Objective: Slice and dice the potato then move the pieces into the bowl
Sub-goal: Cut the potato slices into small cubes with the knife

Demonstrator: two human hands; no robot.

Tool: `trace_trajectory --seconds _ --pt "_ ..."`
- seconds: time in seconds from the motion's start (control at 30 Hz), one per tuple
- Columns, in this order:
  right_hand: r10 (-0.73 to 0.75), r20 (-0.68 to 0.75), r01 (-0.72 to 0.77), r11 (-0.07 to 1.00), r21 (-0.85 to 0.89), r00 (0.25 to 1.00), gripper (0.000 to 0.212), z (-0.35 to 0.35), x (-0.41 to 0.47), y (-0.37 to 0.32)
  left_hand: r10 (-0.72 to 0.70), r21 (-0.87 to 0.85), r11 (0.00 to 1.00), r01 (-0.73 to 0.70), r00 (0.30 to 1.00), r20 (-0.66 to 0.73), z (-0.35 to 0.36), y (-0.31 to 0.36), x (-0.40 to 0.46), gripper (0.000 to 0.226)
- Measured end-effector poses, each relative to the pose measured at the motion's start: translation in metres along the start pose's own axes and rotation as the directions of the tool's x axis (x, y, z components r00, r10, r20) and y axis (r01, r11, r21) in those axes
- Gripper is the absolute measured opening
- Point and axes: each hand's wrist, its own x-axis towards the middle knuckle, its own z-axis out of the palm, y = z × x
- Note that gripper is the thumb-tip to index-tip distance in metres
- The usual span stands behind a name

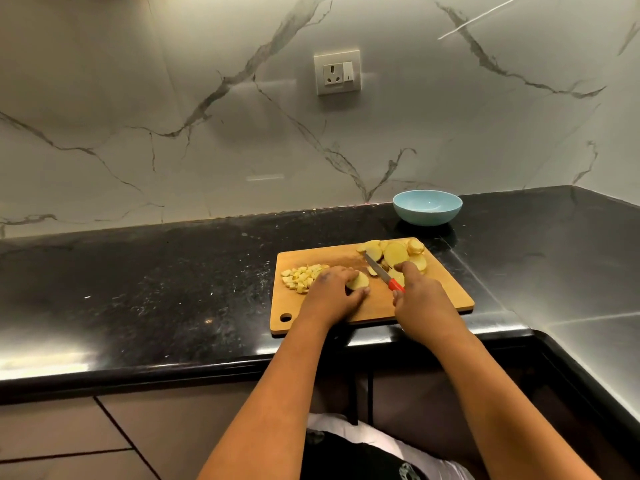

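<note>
A wooden cutting board lies on the black counter. My left hand holds a round potato slice flat on the board's middle. My right hand grips a red-handled knife, its blade pointing up and left, just right of that slice. A pile of diced potato sits at the board's left. Several round potato slices are heaped at the board's far right corner. A light blue bowl stands behind the board and looks to hold nothing.
The black counter turns a corner on the right and runs toward me. A marble wall with a socket rises behind it. The board's front edge lies close to the counter's front edge.
</note>
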Motion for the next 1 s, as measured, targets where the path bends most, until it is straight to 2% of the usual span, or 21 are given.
trace_trajectory --seconds 0.17,0.47,0.67,1.0 --pt "0.003 -0.063 -0.003 1.0 -0.001 0.998 0.015 0.011 -0.005 0.0 -0.063 -0.007 0.998 0.063 0.995 -0.08 0.003 0.004 0.007 0.052" --pt "-0.033 -0.095 0.031 0.999 -0.022 0.995 0.024 0.02 -0.008 -0.009 -0.053 -0.028 0.998 0.051 0.997 -0.064 0.005 -0.001 0.009 0.043" --pt "0.012 -0.073 -0.015 0.999 -0.05 0.997 0.016 0.02 -0.003 -0.012 -0.05 -0.077 0.996 0.043 0.995 -0.092 0.003 -0.002 0.007 0.034" --pt "0.012 -0.047 -0.017 0.993 -0.119 0.999 0.021 0.019 -0.003 -0.018 -0.075 -0.078 0.995 0.069 0.994 -0.079 0.002 0.0 0.007 0.037"
